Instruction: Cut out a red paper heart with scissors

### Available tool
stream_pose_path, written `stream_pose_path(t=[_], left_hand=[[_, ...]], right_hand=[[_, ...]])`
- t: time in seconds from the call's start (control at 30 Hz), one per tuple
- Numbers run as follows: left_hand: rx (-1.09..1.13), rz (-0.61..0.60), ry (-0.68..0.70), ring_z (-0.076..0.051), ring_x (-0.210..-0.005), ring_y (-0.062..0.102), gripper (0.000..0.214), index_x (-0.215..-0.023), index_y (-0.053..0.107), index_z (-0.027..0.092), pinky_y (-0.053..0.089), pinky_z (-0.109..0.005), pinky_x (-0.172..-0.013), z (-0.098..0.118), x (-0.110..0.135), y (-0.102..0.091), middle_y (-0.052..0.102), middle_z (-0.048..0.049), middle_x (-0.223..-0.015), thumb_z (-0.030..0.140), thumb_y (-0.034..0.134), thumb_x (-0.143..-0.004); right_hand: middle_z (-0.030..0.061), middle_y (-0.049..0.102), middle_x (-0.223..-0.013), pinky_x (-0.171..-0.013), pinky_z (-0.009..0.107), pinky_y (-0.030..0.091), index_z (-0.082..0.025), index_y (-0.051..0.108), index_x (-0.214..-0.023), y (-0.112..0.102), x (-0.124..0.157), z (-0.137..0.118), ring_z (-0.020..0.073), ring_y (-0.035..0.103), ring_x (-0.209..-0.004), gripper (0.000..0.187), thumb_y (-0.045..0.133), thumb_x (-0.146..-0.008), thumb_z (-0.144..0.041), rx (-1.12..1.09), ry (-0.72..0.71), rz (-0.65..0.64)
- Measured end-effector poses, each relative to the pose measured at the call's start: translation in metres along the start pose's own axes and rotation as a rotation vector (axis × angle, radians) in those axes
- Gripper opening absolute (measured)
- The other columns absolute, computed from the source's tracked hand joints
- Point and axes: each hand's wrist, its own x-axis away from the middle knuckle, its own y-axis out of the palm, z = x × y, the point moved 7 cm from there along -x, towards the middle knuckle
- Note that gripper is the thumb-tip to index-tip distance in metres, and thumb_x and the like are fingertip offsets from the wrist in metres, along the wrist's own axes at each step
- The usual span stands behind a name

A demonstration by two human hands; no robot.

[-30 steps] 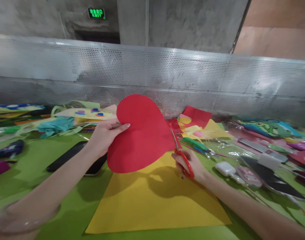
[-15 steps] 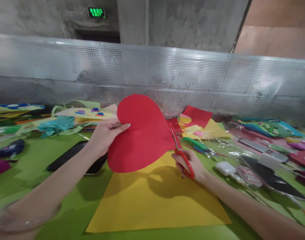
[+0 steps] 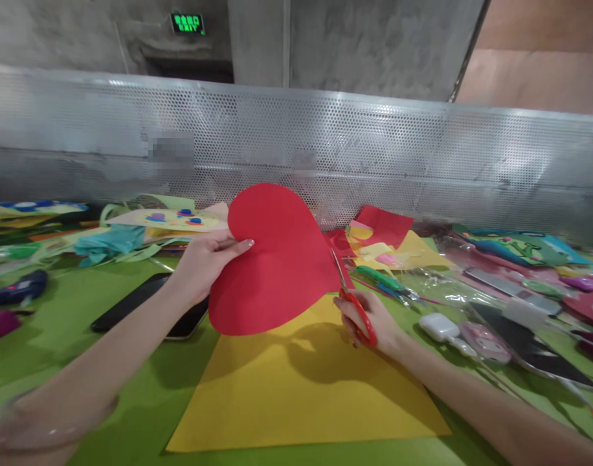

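A red paper heart (image 3: 272, 259) is held up above the table, its notch to the left. My left hand (image 3: 212, 259) pinches it at the notch, thumb on the near face. In my right hand (image 3: 371, 323) are scissors with red handles (image 3: 362, 317); the fingers are wrapped round the grips. The blades (image 3: 339, 268) lie along the heart's right edge by its point, with a strip of red paper just beyond them. Below, a yellow paper sheet (image 3: 301, 395) lies flat on the green table, the heart's shadow across it.
A dark tablet or phone (image 3: 136, 304) lies under my left forearm. To the right are a green utility knife (image 3: 379, 278), a white earbud case (image 3: 438, 327) and a phone (image 3: 529, 343). Paper scraps (image 3: 384, 226) lie behind, before a perforated metal panel (image 3: 374, 142).
Almost nothing differs. The scissors' handles in my right hand have shifted very slightly; the heart and my left hand stay in place.
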Motion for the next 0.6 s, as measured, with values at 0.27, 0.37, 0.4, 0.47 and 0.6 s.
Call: stream_pose_path(t=[0.27,0.37,0.4,0.47,0.6], left_hand=[[0.006,0.000,0.001,-0.015,-0.069,0.067,0.027,-0.088,0.071,0.018,0.054,-0.029,-0.072,0.0011,-0.0004,-0.0005,0.075,-0.0034,-0.084,0.028,0.078,-0.063],[0.005,0.005,0.003,-0.016,-0.071,0.067,0.028,-0.088,0.071,0.018,0.054,-0.032,-0.075,0.0014,-0.0003,-0.0008,0.075,-0.0040,-0.086,0.029,0.078,-0.063],[0.007,0.004,0.003,-0.017,-0.071,0.068,0.029,-0.088,0.071,0.018,0.053,-0.033,-0.076,0.0014,-0.0002,-0.0006,0.075,-0.0041,-0.087,0.029,0.078,-0.063],[0.012,0.006,0.002,-0.018,-0.073,0.068,0.030,-0.089,0.071,0.018,0.053,-0.035,-0.079,0.0016,0.0001,-0.0005,0.075,-0.0044,-0.088,0.029,0.078,-0.063],[0.012,0.004,0.008,-0.017,-0.074,0.068,0.027,-0.088,0.071,0.018,0.052,-0.035,-0.080,0.0026,0.0005,0.0000,0.075,-0.0044,-0.089,0.028,0.078,-0.064]], right_hand=[[-0.0102,0.036,-0.037,-0.032,0.021,0.039,-0.022,0.036,-0.058,-0.0006,-0.0008,0.0019,0.0077,0.038,-0.028,0.034,0.059,-0.075,-0.040,-0.004,0.016,0.003],[-0.0102,0.037,-0.036,-0.032,0.022,0.039,-0.022,0.037,-0.058,0.0000,-0.0012,0.0032,0.0081,0.038,-0.029,0.032,0.058,-0.075,-0.039,-0.032,0.003,-0.032],[-0.0102,0.037,-0.036,-0.032,0.022,0.040,-0.022,0.037,-0.058,0.0004,-0.0013,0.0034,0.0083,0.039,-0.029,0.032,0.059,-0.075,-0.038,-0.041,-0.002,-0.048],[-0.0100,0.038,-0.036,-0.033,0.021,0.039,-0.022,0.037,-0.058,0.0006,-0.0014,0.0036,0.0084,0.040,-0.029,0.032,0.059,-0.075,-0.037,-0.048,-0.010,-0.068],[-0.0096,0.040,-0.037,-0.033,0.020,0.039,-0.021,0.037,-0.058,0.0002,-0.0012,0.0042,0.0079,0.040,-0.029,0.032,0.058,-0.076,-0.036,-0.046,-0.009,-0.072]])
